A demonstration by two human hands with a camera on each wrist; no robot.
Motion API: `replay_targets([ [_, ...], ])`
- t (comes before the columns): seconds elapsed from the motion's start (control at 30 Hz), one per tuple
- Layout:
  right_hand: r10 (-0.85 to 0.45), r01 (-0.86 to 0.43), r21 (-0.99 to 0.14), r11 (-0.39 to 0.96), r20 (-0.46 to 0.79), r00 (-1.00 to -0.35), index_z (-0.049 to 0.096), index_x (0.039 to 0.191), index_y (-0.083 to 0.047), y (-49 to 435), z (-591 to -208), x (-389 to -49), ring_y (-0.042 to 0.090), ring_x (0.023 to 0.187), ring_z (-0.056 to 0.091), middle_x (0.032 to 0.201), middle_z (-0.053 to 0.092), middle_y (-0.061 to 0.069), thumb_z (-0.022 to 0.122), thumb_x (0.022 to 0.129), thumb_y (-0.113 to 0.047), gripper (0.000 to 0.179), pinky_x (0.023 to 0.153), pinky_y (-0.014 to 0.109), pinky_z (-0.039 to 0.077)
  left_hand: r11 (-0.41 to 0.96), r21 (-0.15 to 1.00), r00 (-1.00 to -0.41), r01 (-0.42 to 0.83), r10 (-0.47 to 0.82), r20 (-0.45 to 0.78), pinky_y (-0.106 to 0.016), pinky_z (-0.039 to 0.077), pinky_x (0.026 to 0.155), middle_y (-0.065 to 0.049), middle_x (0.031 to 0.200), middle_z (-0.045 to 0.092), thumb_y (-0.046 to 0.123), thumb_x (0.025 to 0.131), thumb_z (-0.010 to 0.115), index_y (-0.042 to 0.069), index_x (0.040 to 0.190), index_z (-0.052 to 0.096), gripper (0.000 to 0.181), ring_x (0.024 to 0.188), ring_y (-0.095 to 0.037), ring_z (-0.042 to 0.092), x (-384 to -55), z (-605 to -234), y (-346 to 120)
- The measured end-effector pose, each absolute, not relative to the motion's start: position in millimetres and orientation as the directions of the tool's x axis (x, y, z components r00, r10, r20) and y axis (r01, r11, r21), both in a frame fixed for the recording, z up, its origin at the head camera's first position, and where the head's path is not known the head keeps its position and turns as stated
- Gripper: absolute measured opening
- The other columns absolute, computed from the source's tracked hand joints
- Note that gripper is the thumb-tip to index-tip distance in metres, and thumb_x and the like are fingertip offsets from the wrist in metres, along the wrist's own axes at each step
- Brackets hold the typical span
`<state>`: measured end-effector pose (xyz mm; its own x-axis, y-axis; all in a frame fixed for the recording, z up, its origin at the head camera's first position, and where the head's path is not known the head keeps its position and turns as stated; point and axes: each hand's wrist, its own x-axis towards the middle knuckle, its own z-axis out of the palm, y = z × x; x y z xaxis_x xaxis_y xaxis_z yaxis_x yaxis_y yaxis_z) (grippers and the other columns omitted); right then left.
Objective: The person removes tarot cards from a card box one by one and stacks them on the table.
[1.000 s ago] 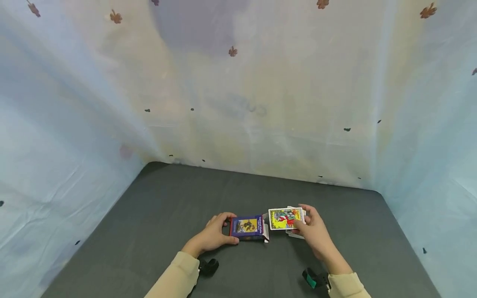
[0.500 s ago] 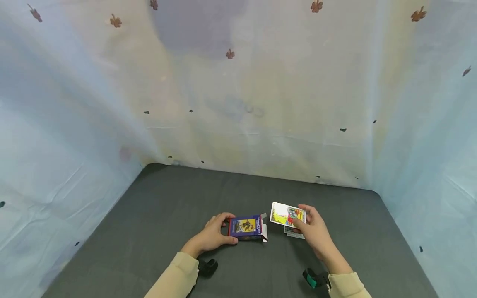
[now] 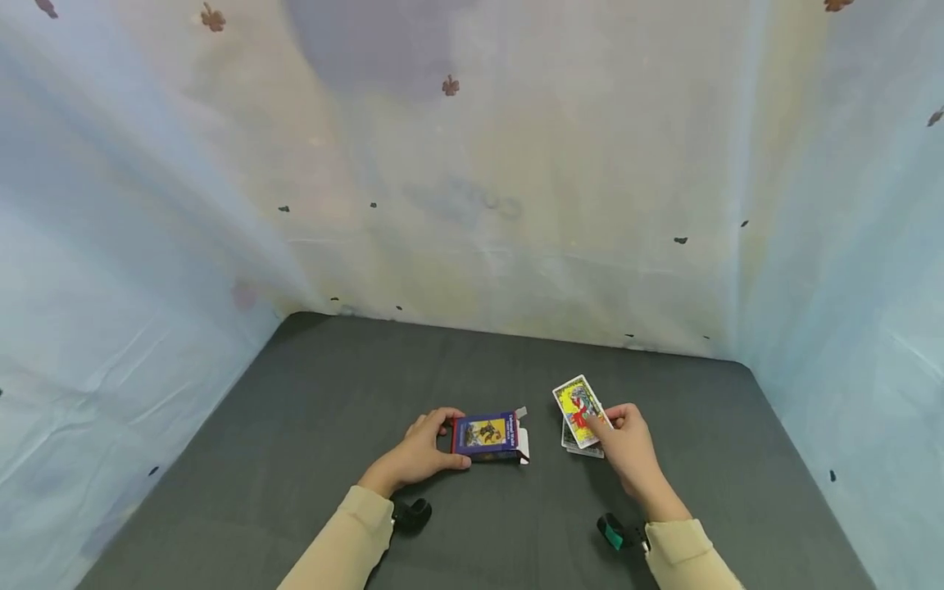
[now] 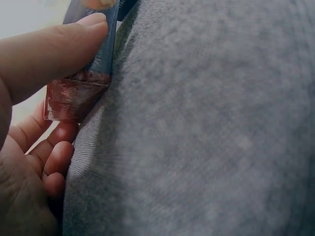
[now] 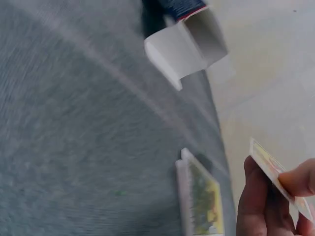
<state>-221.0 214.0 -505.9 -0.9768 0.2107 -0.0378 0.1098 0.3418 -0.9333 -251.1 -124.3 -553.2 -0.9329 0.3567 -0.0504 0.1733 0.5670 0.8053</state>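
In the head view my left hand [image 3: 415, 451] grips the closed end of a blue and purple card box [image 3: 484, 434], thumb on the near side and fingers on the far side. The box lies on its side, printed face up, and its open end with white flaps points right. My right hand [image 3: 631, 449] pinches a yellow picture card [image 3: 578, 401], seemingly a tarot card, between thumb and fingers, tilted above the table. Beneath it sits a small stack of cards [image 3: 569, 440], partly hidden by the held card. The right wrist view shows the stack [image 5: 203, 196] lying apart from the box.
A dark grey cloth-covered table [image 3: 332, 369] spreads under both hands. Pale patterned sheeting [image 3: 516, 180] rises along its back and sides. Black wrist straps [image 3: 411, 516] sit at both cuffs.
The held card has turned from lying sideways to slanting away from me, and has shifted right, away from the box's open end. My left hand and the box stay put.
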Motion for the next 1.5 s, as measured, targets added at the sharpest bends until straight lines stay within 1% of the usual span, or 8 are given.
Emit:
replay_targets([
  [0.13, 0.227, 0.123, -0.936, 0.331, -0.048, -0.973, 0.039, 0.121, 0.004, 214.6, -512.9, -228.9, 0.020, 0.075, 0.057, 0.097, 0.054, 0.017, 0.060, 0.096, -0.016, 0.038, 0.057, 0.028, 0.047, 0.563, 0.803, -0.937, 0.196, 0.350, -0.017, -0.050, 0.037, 0.085, 0.000, 0.115, 0.045, 0.052, 0.071, 0.082, 0.033, 0.131, 0.048, 0.072, 0.106, -0.022, 0.040, -252.0, -550.2, -124.5],
  [0.3, 0.196, 0.171, -0.930, 0.324, -0.111, -0.974, 0.038, 0.136, 0.002, 218.2, -524.5, -229.9, 0.021, 0.079, 0.060, 0.103, 0.055, 0.017, 0.054, 0.098, -0.013, 0.044, 0.058, 0.028, 0.048, 0.574, 0.802, -0.931, 0.165, 0.359, -0.065, -0.050, 0.038, 0.086, 0.000, 0.117, 0.045, 0.051, 0.071, 0.083, 0.032, 0.132, 0.048, 0.073, 0.109, -0.021, 0.041, -243.9, -554.5, -125.3],
  [0.53, 0.221, 0.137, -0.925, 0.353, -0.060, -0.973, 0.047, 0.129, 0.001, 223.6, -521.6, -236.6, 0.022, 0.078, 0.060, 0.103, 0.056, 0.018, 0.053, 0.098, -0.017, 0.036, 0.057, 0.028, 0.048, 0.565, 0.802, -0.934, 0.194, 0.356, -0.025, -0.050, 0.037, 0.087, 0.000, 0.117, 0.046, 0.051, 0.071, 0.082, 0.032, 0.132, 0.048, 0.072, 0.108, -0.022, 0.040, -246.7, -551.0, -119.9],
  [0.73, 0.240, 0.196, -0.917, 0.348, -0.115, -0.964, 0.047, 0.128, 0.002, 228.5, -522.3, -230.7, 0.018, 0.082, 0.061, 0.108, 0.058, 0.018, 0.053, 0.099, -0.018, 0.037, 0.064, 0.029, 0.051, 0.570, 0.803, -0.923, 0.176, 0.379, -0.066, -0.047, 0.038, 0.088, 0.002, 0.118, 0.046, 0.049, 0.071, 0.084, 0.030, 0.132, 0.048, 0.073, 0.110, -0.019, 0.040, -237.5, -552.0, -116.5],
  [0.93, 0.273, 0.161, -0.923, 0.350, -0.064, -0.960, 0.048, 0.126, 0.003, 238.6, -515.5, -239.8, 0.018, 0.086, 0.061, 0.110, 0.059, 0.019, 0.053, 0.099, -0.020, 0.037, 0.067, 0.027, 0.052, 0.540, 0.814, -0.919, 0.212, 0.393, -0.021, -0.049, 0.037, 0.090, 0.000, 0.120, 0.047, 0.046, 0.072, 0.084, 0.030, 0.132, 0.048, 0.072, 0.111, -0.020, 0.040, -243.9, -537.0, -111.7],
  [1.17, 0.272, 0.180, -0.913, 0.367, -0.080, -0.959, 0.048, 0.125, 0.005, 243.8, -512.8, -242.3, 0.019, 0.082, 0.060, 0.107, 0.060, 0.018, 0.055, 0.097, -0.022, 0.039, 0.067, 0.029, 0.051, 0.559, 0.810, -0.922, 0.180, 0.383, -0.059, -0.049, 0.038, 0.091, 0.002, 0.121, 0.046, 0.044, 0.071, 0.085, 0.030, 0.132, 0.048, 0.072, 0.113, -0.019, 0.040, -241.8, -535.6, -111.0],
  [1.4, 0.263, 0.230, -0.869, 0.438, -0.121, -0.957, 0.053, 0.115, 0.002, 241.0, -515.7, -238.4, 0.018, 0.076, 0.058, 0.096, 0.063, 0.014, 0.059, 0.095, -0.024, 0.033, 0.058, 0.031, 0.047, 0.569, 0.806, -0.925, 0.163, 0.372, -0.075, -0.051, 0.038, 0.092, 0.001, 0.122, 0.046, 0.046, 0.071, 0.085, 0.031, 0.132, 0.048, 0.073, 0.114, -0.021, 0.041, -236.3, -541.2, -111.7],
  [1.5, 0.260, 0.249, -0.857, 0.452, -0.141, -0.955, 0.053, 0.115, 0.003, 241.1, -517.0, -236.4, 0.018, 0.078, 0.060, 0.099, 0.063, 0.016, 0.059, 0.095, -0.023, 0.033, 0.061, 0.030, 0.047, 0.572, 0.803, -0.926, 0.168, 0.372, -0.071, -0.051, 0.038, 0.090, -0.001, 0.120, 0.046, 0.048, 0.071, 0.084, 0.031, 0.131, 0.048, 0.072, 0.112, -0.023, 0.040, -235.5, -543.5, -111.4],
])
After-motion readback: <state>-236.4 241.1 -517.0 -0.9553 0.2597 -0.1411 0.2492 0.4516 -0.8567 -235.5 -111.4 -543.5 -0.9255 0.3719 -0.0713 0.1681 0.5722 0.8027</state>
